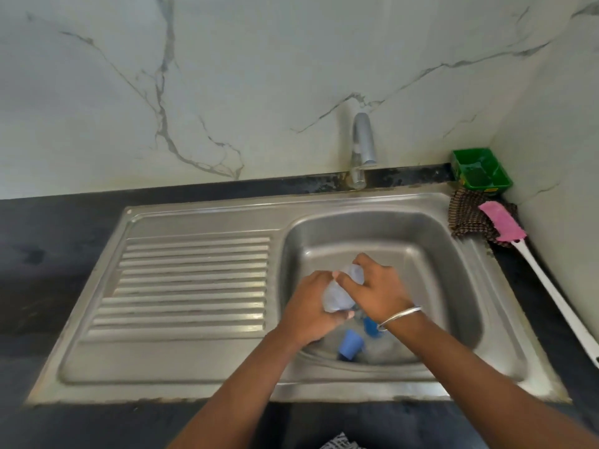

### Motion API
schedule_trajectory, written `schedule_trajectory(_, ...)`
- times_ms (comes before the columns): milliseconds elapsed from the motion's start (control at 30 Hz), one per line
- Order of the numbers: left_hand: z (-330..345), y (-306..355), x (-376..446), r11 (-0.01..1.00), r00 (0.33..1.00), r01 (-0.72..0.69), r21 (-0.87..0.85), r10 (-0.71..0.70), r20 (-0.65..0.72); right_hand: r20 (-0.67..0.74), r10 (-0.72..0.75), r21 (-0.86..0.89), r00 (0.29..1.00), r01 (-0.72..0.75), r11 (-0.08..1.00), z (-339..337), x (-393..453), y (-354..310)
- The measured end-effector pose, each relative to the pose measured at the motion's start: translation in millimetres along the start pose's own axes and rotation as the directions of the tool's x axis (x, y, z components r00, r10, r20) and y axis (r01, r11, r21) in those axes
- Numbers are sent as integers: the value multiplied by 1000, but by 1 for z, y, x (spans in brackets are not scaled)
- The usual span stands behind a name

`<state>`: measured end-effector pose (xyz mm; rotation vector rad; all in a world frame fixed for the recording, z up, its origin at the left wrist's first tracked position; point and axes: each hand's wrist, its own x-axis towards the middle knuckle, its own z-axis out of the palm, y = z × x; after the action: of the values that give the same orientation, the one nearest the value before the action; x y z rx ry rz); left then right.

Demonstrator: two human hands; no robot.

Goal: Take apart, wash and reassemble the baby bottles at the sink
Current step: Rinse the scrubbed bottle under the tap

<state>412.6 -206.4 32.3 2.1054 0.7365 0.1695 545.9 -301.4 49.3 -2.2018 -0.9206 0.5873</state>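
Over the steel sink basin (447, 270), both my hands hold a clear baby bottle (337, 296). My left hand (311, 306) grips its lower body from the left. My right hand (376, 286) wraps round its upper end; a metal bangle sits on that wrist. Below the hands, on the basin floor, lie a blue cap (350, 345), another blue part (371, 326) and a clear piece (382, 350) that is too blurred to identify. What sits at the bottle's top is hidden by my right hand.
The tap (363, 150) stands behind the basin, with no water running. A ribbed drainboard (188, 283) lies to the left. At the right are a green tub (481, 171), a dark checked cloth (466, 218) and a pink-headed brush with a white handle (525, 251).
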Motion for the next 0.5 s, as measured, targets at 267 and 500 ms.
schedule_trajectory(267, -108, -83, -71, 996, 981, 3, 91, 14, -193, 130, -223, 39, 966, 220, 975, 104, -23, -108)
schedule_trajectory(500, -172, -172, -147, 957, 841, 226, -182, -286, -460, 174, -213, 68, 961, 204, 977, 157, -31, -115)
